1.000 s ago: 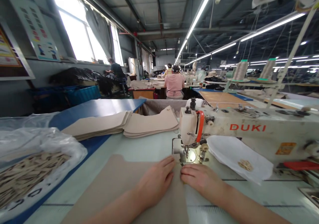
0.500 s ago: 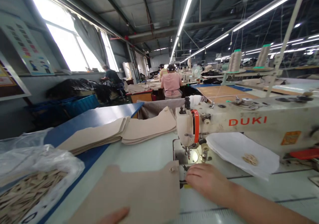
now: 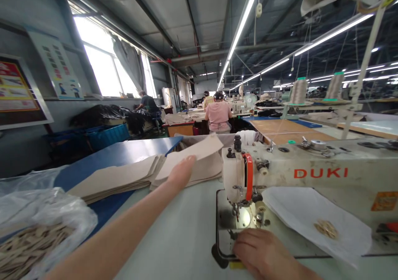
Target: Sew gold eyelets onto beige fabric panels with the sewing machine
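Note:
My left hand (image 3: 180, 173) reaches far forward and grips the near edge of a beige fabric piece (image 3: 202, 148), whose far end tilts up off the stack of beige fabric pieces (image 3: 130, 175) behind the sewing machine. My right hand (image 3: 263, 255) rests palm down on the table at the front of the machine's needle plate (image 3: 230, 224), fingers curled, nothing visible in it. The white DUKI sewing machine (image 3: 311, 172) stands to the right, its needle just above my right hand.
A clear plastic bag (image 3: 40, 230) with several small beige strips lies at the left. A white cloth (image 3: 311, 222) with small labels lies under the machine arm. Thread cones (image 3: 298, 91) stand behind. A person in pink (image 3: 218, 116) sits at a far table.
The beige piece under my hands has left the needle area; my left hand swung forward to the stack holding a beige piece. My right hand stayed by the needle plate.

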`<state>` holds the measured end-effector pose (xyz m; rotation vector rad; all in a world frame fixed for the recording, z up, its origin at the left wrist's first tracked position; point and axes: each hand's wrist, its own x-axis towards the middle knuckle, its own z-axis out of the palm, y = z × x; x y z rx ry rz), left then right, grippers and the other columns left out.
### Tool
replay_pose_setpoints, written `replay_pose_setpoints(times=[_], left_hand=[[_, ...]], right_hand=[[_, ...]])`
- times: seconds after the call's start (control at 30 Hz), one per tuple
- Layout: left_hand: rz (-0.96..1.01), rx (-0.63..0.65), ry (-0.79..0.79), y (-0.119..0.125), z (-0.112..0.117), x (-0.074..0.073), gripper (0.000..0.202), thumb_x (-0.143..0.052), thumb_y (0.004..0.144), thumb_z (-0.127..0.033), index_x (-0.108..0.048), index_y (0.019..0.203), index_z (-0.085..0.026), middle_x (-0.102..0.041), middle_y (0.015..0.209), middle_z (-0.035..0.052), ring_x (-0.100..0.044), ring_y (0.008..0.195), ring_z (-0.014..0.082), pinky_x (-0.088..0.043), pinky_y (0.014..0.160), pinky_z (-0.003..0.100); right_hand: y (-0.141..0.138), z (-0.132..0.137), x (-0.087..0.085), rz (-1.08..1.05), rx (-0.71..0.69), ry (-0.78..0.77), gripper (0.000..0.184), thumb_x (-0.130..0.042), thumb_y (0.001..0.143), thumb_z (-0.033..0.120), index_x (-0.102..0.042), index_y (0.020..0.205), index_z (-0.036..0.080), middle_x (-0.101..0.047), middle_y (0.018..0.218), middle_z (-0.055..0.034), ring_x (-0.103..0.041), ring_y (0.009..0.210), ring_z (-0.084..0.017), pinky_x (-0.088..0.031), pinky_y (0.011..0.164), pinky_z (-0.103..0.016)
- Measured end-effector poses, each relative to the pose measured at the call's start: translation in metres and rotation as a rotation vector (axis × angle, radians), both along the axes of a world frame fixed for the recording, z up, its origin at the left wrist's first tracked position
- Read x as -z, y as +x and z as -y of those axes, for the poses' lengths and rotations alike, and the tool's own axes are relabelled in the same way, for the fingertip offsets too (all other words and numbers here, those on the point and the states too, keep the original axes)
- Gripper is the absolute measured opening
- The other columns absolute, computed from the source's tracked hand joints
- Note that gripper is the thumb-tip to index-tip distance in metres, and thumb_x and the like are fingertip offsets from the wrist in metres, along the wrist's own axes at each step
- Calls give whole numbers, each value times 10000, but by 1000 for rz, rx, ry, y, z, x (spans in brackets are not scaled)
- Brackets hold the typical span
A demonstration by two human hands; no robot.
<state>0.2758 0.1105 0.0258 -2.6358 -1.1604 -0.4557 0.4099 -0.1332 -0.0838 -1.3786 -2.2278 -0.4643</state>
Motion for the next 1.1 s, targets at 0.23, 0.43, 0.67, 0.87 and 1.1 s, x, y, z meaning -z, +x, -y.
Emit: replay_pose_setpoints(times=[0.23, 0.43, 0.67, 0.87, 1.1], left_hand=[[-43, -34, -94, 4, -4, 59, 334, -436, 934, -379, -597, 1061, -115, -628, 1134, 135, -566, 1097, 253, -427, 934, 418], [-32, -90, -93, -17, -7, 50, 565, -400, 904, -468, -407, 1338, -106, -381, 1454, 162, -329, 1345, 263, -299, 1066, 374], [29, -382, -81, -104, -64, 10, 461, -450, 896, -343, -465, 1267, -71, -432, 1386, 230, -350, 1316, 341, -332, 1024, 465], [-12, -401, -266, -150, -93, 9, 270, -518, 912, -355, -598, 1055, -140, -634, 1087, 78, -615, 973, 215, -485, 860, 439], [99, -280, -309, -165, -88, -12, 247, -550, 901, -320, -591, 1076, -150, -623, 1085, 64, -619, 943, 209, -518, 810, 410]], right_hand=[[2, -6, 8, -104, -42, -16, 156, -452, 902, 129, -569, 820, 191, -627, 737, -8, -581, 710, -137, -467, 692, -197], [3, -5, 6, -164, -96, -8, 170, -434, 919, 138, -562, 831, 206, -627, 732, 4, -585, 696, -129, -467, 678, -177], [3, -4, 5, -163, -66, -66, 186, -440, 862, 64, -559, 809, 197, -628, 749, -13, -593, 717, -143, -472, 683, -192], [1, -2, 1, -130, -52, -83, 168, -446, 884, 93, -549, 806, 201, -623, 746, -8, -594, 718, -140, -468, 683, -188], [-3, -1, -5, -118, -23, -26, 204, -413, 916, 123, -547, 787, 206, -620, 728, -4, -589, 690, -132, -460, 661, -180]])
